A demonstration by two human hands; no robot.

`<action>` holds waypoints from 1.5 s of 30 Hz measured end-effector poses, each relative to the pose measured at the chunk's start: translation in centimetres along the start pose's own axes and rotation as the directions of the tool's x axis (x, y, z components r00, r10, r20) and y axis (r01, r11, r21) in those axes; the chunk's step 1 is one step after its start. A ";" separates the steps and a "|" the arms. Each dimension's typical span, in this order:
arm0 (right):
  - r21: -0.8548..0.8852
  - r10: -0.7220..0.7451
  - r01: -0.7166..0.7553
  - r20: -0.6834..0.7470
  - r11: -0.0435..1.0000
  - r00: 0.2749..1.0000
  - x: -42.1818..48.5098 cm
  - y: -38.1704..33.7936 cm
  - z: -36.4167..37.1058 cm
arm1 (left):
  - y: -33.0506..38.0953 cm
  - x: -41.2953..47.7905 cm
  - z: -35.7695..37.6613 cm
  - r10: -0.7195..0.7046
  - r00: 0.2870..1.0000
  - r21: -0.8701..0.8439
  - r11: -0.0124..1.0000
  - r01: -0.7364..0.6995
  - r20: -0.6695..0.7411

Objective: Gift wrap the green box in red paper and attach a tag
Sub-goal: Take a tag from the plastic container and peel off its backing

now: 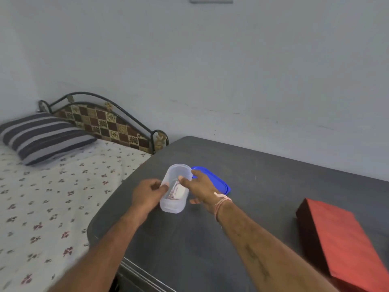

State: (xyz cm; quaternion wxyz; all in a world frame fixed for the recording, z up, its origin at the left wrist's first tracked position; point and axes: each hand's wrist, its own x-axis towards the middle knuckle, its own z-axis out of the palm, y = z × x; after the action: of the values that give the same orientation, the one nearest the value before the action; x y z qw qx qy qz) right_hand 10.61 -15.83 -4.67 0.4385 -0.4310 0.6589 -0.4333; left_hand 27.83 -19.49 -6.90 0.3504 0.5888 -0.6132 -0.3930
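Head view takes in a bed (52, 197) off to the left of both hands and the dark worktop (263, 186) beneath them. Well to the right of the right hand (200, 186) lies the box (345, 239), already covered in red paper with no green showing, so the wrapping looks done (no tag shows on it, so that step seems left). Just behind the right hand rests a blue lid (214, 178). The left hand (147, 193) grips the side of a clear container (179, 170). The right hand reaches into its mouth toward a small white item (180, 190), though I cannot tell whether those fingers pinch anything.
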 end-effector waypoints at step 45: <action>-0.901 -0.283 0.356 0.284 0.248 0.916 -0.7 -0.7 -2.4 | -0.6 -6.1 3.0 -0.017 0.983 -0.384 0.919 0.088 0.185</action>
State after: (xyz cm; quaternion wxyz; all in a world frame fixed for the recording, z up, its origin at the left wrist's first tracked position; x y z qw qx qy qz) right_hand 8.63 -14.85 -3.28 0.0295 -0.7410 0.6699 -0.0358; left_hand 25.80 -13.22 -8.59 0.3937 0.4858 -0.5355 -0.5676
